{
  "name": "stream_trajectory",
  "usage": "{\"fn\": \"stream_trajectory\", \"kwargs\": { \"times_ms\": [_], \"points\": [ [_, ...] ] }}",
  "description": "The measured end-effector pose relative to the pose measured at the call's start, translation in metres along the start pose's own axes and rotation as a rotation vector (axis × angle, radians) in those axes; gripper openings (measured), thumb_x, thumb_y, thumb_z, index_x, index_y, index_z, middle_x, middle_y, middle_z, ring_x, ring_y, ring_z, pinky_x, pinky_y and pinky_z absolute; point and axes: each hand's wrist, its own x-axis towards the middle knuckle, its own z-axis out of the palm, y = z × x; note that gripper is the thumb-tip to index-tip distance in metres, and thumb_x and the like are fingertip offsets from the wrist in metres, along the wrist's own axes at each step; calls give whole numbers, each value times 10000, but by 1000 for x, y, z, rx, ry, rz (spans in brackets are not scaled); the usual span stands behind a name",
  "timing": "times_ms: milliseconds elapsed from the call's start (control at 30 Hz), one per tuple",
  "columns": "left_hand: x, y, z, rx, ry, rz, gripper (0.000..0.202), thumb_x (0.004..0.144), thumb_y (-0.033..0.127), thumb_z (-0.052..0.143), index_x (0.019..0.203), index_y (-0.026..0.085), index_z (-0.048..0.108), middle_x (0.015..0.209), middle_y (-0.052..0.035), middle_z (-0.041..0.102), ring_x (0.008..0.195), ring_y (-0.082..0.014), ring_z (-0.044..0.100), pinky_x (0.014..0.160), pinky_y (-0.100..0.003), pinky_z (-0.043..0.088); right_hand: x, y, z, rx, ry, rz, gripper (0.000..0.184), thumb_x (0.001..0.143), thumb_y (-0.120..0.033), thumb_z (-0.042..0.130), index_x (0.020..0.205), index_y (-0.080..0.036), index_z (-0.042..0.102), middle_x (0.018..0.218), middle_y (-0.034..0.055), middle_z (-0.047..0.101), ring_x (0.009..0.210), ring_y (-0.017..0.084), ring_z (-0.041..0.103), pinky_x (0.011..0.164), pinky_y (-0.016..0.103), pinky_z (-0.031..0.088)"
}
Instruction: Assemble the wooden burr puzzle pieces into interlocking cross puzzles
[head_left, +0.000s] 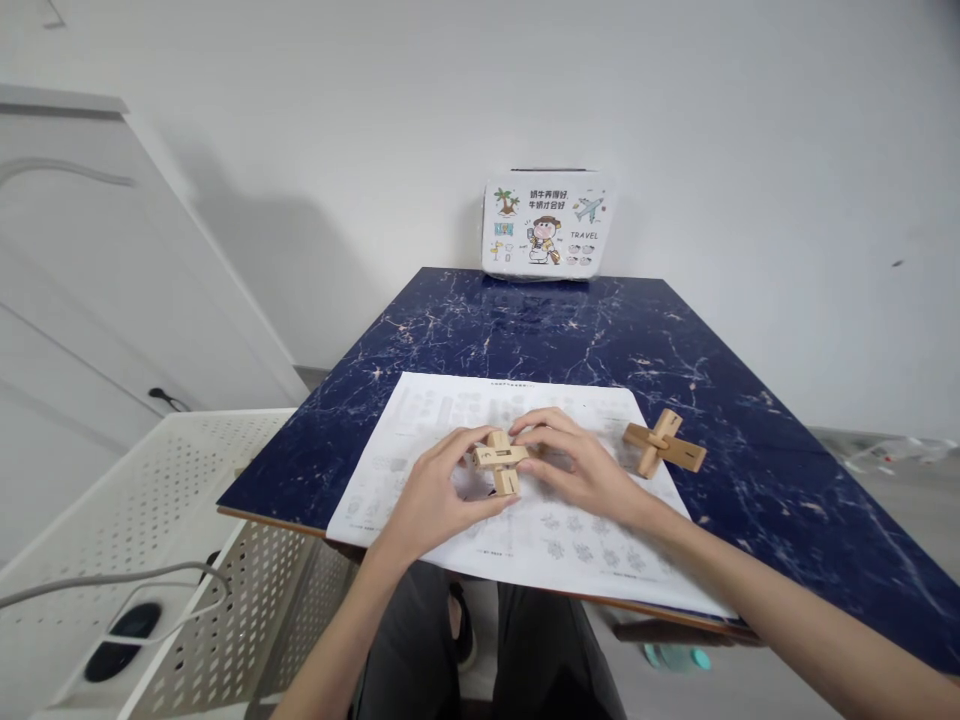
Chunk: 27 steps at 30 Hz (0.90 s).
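Observation:
Over a printed paper sheet (450, 410), both hands grip a light wooden interlocking puzzle (499, 458) made of crossed, notched bars with small dark marks. My left hand (442, 490) holds it from the left, index finger on the far end and thumb at the near end. From the right, my right hand (566, 462) pinches it with its thumb and fingertips. Parts of the puzzle are hidden behind the fingers. To the right of my right hand, a second wooden cross-shaped puzzle (660, 442), darker in tone, lies across the sheet's right edge.
The dark blue marbled table (540, 325) carries a white printed case (547, 225) at its back edge against the wall. A white perforated basket (202, 600) with cables stands at the left. On the floor at lower right lies a bottle with a teal cap (679, 657).

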Motion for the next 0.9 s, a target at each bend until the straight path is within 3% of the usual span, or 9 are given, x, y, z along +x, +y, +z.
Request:
{"fn": "stream_trajectory", "kwargs": {
  "times_ms": [200,333,467,567,667,833,900],
  "points": [
    [1,-2,1,43,20,-16,569,772,338,852,1272,282,587,1187,-28,690,1021,-218,667,912,-360,532,2,1,-4,97,-67,34,209,1017,-422,601,1125,-275,703,1172,93,675,1084,263,629,948,424,496],
    [2,-8,0,126,107,-45,531,778,353,849,1240,266,603,1128,-24,707,998,-220,671,899,-370,529,3,-3,-7,146,-58,41,207,1020,-440,592,1066,-274,707,1134,76,675,1045,244,639,919,401,497],
    [4,-12,2,180,141,-49,555,790,344,842,1277,277,585,1173,-27,692,1037,-227,659,945,-389,518,3,-3,-9,146,73,159,286,1010,-503,577,943,-248,688,1066,74,686,998,244,652,885,388,509],
    [4,-13,3,203,80,-42,564,790,332,837,1289,287,577,1218,-35,664,1130,-259,628,1000,-423,502,3,2,-8,162,208,339,356,1008,-564,539,949,-234,658,936,59,690,855,225,653,777,367,521],
    [4,-15,4,227,32,-25,553,789,346,834,1276,289,576,1262,-46,638,1223,-289,581,1055,-460,477,3,7,-7,192,235,434,409,991,-611,531,942,-222,645,849,43,668,774,211,636,716,350,522],
    [5,-19,6,256,5,0,510,804,389,817,1247,280,591,1300,-66,607,1277,-311,534,1096,-497,450,5,4,-6,316,99,306,370,1013,-575,518,965,-227,634,958,61,693,910,218,664,871,372,521],
    [6,-21,7,278,2,3,496,806,402,813,1236,273,601,1309,-68,598,1288,-309,521,1109,-491,442,5,2,-6,291,120,282,365,1024,-567,499,966,-230,627,1019,69,703,889,208,658,866,365,517]
  ]
}}
